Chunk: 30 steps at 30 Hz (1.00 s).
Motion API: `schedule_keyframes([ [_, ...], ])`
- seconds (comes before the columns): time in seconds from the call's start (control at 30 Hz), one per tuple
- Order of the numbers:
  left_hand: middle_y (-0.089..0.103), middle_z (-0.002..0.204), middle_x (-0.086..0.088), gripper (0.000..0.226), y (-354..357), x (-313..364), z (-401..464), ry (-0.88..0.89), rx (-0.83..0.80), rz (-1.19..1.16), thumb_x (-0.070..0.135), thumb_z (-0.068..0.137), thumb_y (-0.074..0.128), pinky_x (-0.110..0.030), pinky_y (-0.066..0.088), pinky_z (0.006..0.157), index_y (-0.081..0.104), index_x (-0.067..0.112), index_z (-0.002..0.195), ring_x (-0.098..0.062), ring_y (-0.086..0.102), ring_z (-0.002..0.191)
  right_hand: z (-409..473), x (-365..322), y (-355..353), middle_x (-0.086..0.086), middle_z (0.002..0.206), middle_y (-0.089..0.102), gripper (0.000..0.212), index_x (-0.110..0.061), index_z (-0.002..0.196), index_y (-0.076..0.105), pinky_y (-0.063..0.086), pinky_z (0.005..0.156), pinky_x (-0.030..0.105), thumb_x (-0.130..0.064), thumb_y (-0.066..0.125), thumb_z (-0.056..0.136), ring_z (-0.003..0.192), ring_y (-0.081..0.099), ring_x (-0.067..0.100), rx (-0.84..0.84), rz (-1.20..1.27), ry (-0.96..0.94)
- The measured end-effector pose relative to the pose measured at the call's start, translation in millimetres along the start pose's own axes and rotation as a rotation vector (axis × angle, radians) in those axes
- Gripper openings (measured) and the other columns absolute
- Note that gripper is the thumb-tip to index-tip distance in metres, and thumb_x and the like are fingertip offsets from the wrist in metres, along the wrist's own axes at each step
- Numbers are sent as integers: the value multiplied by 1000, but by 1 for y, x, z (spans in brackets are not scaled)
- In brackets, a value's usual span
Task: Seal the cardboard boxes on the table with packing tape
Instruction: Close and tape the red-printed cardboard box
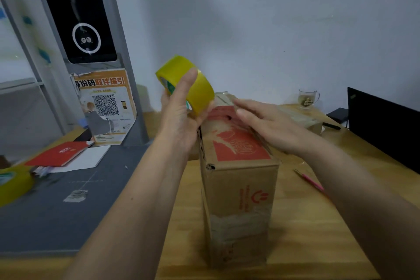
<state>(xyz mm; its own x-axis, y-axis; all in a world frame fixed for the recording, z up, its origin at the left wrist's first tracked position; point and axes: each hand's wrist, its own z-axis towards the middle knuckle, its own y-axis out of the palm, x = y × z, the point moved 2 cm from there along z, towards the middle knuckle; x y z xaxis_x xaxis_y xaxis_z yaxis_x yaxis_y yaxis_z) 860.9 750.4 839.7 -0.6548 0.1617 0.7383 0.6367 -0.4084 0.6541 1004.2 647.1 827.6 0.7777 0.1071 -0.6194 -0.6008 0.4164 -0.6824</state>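
Yellow tape roll (185, 84) gripped by left hand (179, 118); right hand (270, 125) (fingers straight) flat on box (238, 179) top edge.

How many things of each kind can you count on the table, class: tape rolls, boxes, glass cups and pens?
Tape rolls: 2, one held, one at the left edge
Boxes: 2, front, behind
Glass cups: 1
Pens: 2, black, pink
Total: 7
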Motion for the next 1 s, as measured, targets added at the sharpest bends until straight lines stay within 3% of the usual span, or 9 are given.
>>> schedule_keyframes([
  [0.1, 73, 87, -2, 37, 6, 13, -8, -38, -277, 152, 31, 77, 78, -29, 56, 56, 65, 17, 109, -21, 69, 81, 8, -8, -12, -7, 149, 41, 64, -27, 150, 30, 36, 91, 10, -39, 58, 94, 130, 41, 1, 196, 379, -13],
  [0.17, 74, 94, -5, 41, 14, 22, -15, -94, -450, 273, 31, 75, 81, -33, 57, 57, 66, 17, 110, -26, 71, 86, 18, -14, -18, -1, 144, 48, 73, -25, 148, 33, 43, 94, 23, -35, 70, 85, 127, 50, 10, 166, 537, -13],
  [0.3, 72, 110, -11, 82, 27, 26, -23, -261, -621, 452, 40, 45, 93, -49, 54, 84, 64, 13, 118, -30, 70, 95, 32, -30, -20, 13, 96, 71, 20, -6, 101, 64, 55, 87, 50, 2, 68, 83, 90, 69, 28, 316, 756, -51],
  [0.4, 69, 109, -19, 63, 25, 25, -22, -303, -543, 306, 26, 55, 85, -33, 60, 73, 67, 10, 113, -30, 69, 91, 34, -30, -29, 16, 88, 64, 16, -2, 91, 61, 52, 82, 53, 12, 59, 85, 86, 63, 29, 565, 739, -54],
  [0.53, 72, 81, -16, 9, 15, 18, -21, -415, -420, 116, -1, 72, 65, -21, 60, 66, 74, -2, 75, -21, 73, 71, 32, -32, -38, -3, 73, 64, 31, -18, 76, 58, 54, 79, 40, 11, 57, 86, 75, 62, 11, 758, 647, -130],
  [0.6, 70, 72, -16, 7, 14, 15, -22, -449, -344, 92, -6, 72, 64, -24, 61, 66, 70, -6, 75, -20, 72, 68, 32, -34, -36, -16, 65, 64, 35, -22, 74, 58, 53, 73, 29, 11, 57, 87, 68, 61, 1, 784, 677, -159],
  [0.77, 67, 63, -5, 7, 11, 16, -22, -355, -254, 297, 1, 90, 62, -21, 57, 67, 63, 4, 84, -13, 67, 64, 29, -39, -31, -21, 67, 68, 43, -27, 82, 65, 52, 70, 20, 15, 57, 80, 72, 63, -3, 786, 695, -162],
  [0.87, 65, 71, -7, 6, 10, 21, -19, -236, -200, 378, 2, 92, 62, -36, 59, 82, 61, 6, 87, -18, 65, 67, 29, -39, -31, -14, 70, 69, 42, -25, 82, 66, 55, 72, 28, 16, 60, 80, 77, 65, 6, 735, 723, -137],
  [1.0, 60, 54, -8, 11, 14, 23, -18, -179, -141, 360, -3, 94, 59, -36, 63, 61, 58, -2, 83, -16, 64, 49, 30, -36, -24, -6, 79, 64, 33, -24, 90, 60, 52, 79, 32, 8, 57, 88, 80, 63, 10, 724, 542, -114],
])
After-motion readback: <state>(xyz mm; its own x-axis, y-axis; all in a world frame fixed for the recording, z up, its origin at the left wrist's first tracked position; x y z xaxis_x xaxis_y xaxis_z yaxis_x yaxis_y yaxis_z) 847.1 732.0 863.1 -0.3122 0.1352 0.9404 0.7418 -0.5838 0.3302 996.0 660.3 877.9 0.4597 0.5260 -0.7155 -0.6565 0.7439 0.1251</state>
